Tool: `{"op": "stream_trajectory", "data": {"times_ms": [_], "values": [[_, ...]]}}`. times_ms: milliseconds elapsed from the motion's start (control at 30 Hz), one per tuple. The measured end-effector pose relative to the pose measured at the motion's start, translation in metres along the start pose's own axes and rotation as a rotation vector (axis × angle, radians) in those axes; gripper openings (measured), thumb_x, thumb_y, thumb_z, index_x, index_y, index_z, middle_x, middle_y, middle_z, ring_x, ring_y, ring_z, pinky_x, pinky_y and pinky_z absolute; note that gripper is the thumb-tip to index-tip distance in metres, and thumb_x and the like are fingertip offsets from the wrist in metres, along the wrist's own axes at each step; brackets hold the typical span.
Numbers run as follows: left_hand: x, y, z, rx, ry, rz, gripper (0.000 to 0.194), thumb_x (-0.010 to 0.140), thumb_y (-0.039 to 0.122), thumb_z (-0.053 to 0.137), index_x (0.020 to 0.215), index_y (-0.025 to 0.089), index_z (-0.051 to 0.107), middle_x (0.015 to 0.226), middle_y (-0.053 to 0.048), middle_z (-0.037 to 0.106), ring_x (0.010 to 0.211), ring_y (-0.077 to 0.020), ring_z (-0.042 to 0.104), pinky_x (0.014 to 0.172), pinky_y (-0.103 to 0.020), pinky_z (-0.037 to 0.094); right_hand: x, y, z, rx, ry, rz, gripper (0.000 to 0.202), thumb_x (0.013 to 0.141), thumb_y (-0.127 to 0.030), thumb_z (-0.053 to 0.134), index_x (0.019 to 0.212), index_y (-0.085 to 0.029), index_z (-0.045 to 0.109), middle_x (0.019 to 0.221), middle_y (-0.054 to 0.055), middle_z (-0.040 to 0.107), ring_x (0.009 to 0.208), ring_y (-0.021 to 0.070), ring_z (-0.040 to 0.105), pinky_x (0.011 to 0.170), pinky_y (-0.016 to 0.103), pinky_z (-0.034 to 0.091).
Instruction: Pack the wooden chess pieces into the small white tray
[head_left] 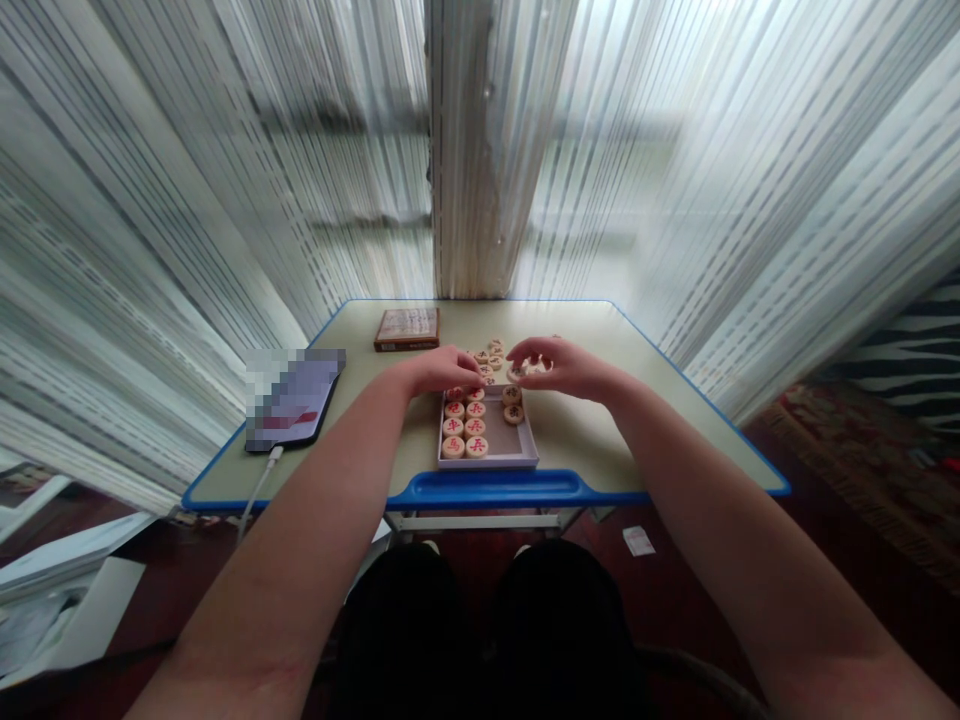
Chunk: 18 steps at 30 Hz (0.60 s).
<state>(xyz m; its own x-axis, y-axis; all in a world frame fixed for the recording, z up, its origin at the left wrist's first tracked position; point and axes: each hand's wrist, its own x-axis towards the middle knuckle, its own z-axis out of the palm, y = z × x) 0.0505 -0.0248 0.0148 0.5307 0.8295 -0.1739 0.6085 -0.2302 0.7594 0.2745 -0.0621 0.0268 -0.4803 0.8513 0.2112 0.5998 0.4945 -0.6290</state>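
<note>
A shallow white box [501, 462] on the desk holds Chinese chess pieces. Two columns of red-marked pieces [475, 427] fill its left side, and two dark-marked pieces [512, 413] lie at its upper right. My left hand [450, 370] is over the box's far left corner, fingers curled together and covering part of the pieces there; what they grip is hidden. Just beyond the far rim on the right, my right hand [555, 368] has its thumb and fingers around a Chinese chess piece [516, 372]. More loose pieces [495, 362] lie on the desk between and behind both hands.
A brown box lid or flat case [407, 328] lies at the back left of the desk [360, 400]. On the left, a tablet or phone [300, 400] is plugged into a white cable [262, 480]. A blue trough [491, 487] runs along the front edge. Curtains [360, 150] hang behind.
</note>
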Motion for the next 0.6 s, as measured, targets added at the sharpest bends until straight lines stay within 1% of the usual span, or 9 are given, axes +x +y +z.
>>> {"op": "stream_trajectory", "data": {"times_ms": [100,167,267,400,600], "values": [[0.001,-0.001,0.000,-0.022,-0.004,-0.005,0.027,0.061,0.037,0.067,0.075,0.015,0.072,0.067,-0.002,0.066,0.064,-0.0138,0.054,0.061,-0.025,0.039,-0.008,-0.014,-0.004,-0.078,-0.159,-0.061,0.027,0.068,-0.027,0.065,0.094,-0.020,0.067,0.094,0.004,0.066,0.084,0.0174,0.054,0.077,0.032,0.043],[0.002,-0.002,0.000,-0.035,-0.012,0.001,0.025,0.061,0.035,0.066,0.075,0.015,0.071,0.070,-0.002,0.067,0.066,-0.0138,0.055,0.063,-0.025,0.039,-0.011,-0.019,-0.004,-0.137,-0.208,-0.089,0.021,0.069,-0.023,0.064,0.089,-0.020,0.067,0.094,0.004,0.066,0.087,0.0183,0.054,0.081,0.033,0.042],[0.003,-0.003,-0.001,-0.051,-0.019,0.009,0.024,0.061,0.034,0.066,0.075,0.015,0.071,0.072,-0.002,0.067,0.069,-0.0139,0.056,0.065,-0.025,0.039,-0.011,-0.020,-0.003,-0.169,-0.212,-0.132,0.021,0.069,-0.022,0.064,0.089,-0.020,0.067,0.094,0.004,0.066,0.091,0.0192,0.053,0.087,0.035,0.040],[0.002,-0.002,-0.001,-0.067,-0.032,-0.001,0.025,0.061,0.033,0.066,0.076,0.014,0.071,0.073,-0.002,0.067,0.070,-0.0143,0.056,0.066,-0.025,0.040,-0.011,-0.018,-0.002,-0.159,-0.252,-0.174,0.021,0.071,-0.025,0.064,0.091,-0.020,0.068,0.092,0.004,0.065,0.090,0.0191,0.054,0.088,0.036,0.039],[0.000,-0.001,-0.001,-0.145,-0.027,-0.014,0.024,0.059,0.033,0.066,0.073,0.014,0.071,0.072,-0.002,0.067,0.071,-0.0153,0.056,0.066,-0.026,0.040,-0.014,-0.019,0.000,-0.217,-0.259,-0.190,0.020,0.073,-0.031,0.065,0.090,-0.022,0.069,0.091,0.004,0.061,0.092,0.0207,0.051,0.093,0.039,0.035]]}}
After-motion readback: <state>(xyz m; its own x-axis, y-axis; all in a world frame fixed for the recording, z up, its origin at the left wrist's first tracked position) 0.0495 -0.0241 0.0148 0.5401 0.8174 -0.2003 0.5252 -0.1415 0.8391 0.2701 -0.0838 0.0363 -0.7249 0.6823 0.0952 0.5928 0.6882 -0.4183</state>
